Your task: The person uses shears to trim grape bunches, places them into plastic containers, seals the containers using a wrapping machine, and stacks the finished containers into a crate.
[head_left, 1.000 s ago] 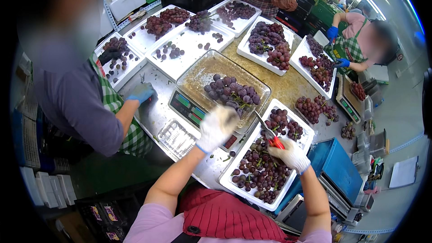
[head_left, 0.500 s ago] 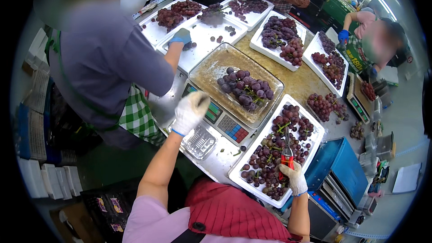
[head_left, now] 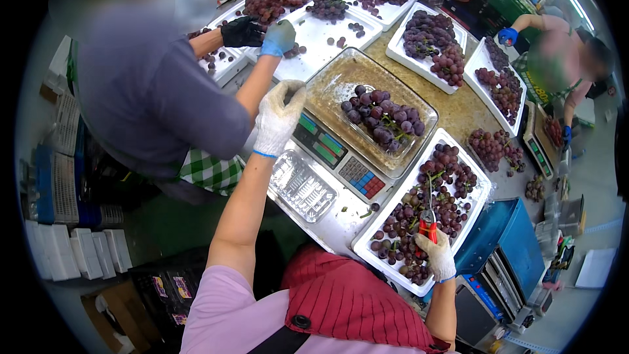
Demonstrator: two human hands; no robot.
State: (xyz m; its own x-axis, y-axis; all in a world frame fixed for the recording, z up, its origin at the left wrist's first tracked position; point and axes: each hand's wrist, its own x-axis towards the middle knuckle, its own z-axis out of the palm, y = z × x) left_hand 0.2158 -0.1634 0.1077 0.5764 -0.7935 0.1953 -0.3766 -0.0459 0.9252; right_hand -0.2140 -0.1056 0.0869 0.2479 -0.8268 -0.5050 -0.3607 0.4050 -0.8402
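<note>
The right hand (head_left: 438, 255), low in the frame, has a closed grip on red snips (head_left: 427, 226). The snips point up over a white tray (head_left: 359, 244) full of dark grapes (head_left: 419, 213). The left hand (head_left: 278, 118) is up in the middle, open and empty, near the scale (head_left: 337, 157). A clear tub (head_left: 331, 88) on the scale holds one bunch (head_left: 383, 118). The blades could nick good grapes, because the fruit is packed tight. An empty clear box (head_left: 303, 185) lies on the desk (head_left: 458, 115).
</note>
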